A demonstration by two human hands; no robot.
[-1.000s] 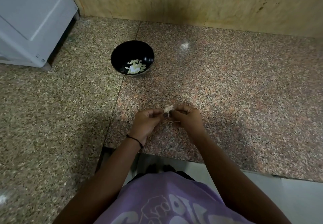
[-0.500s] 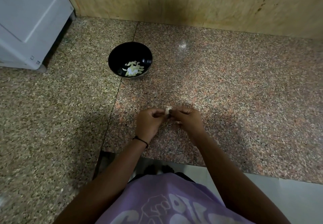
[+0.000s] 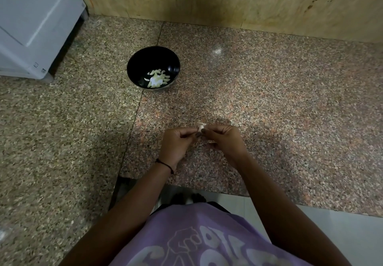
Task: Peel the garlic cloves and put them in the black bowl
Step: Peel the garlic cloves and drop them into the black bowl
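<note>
Between the curled fingertips of the left hand (image 3: 176, 141) and the right hand (image 3: 222, 139), pinches a single garlic clove (image 3: 200, 126), low over the granite bench (image 3: 269, 99) near its front edge. Reads as mid-peel, with skin apparently partly on; too small to tell for sure. Calls next for stripping off what skin is left, then carrying the clove forward and to the left, over to the black bowl (image 3: 132, 66) well apart, and dropping it among the peeled cloves (image 3: 157, 78) lying inside.

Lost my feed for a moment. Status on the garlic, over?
Left hand and right hand pinch one garlic clove above the counter. Black bowl ahead-left, peeled cloves inside. Nothing between.
</note>
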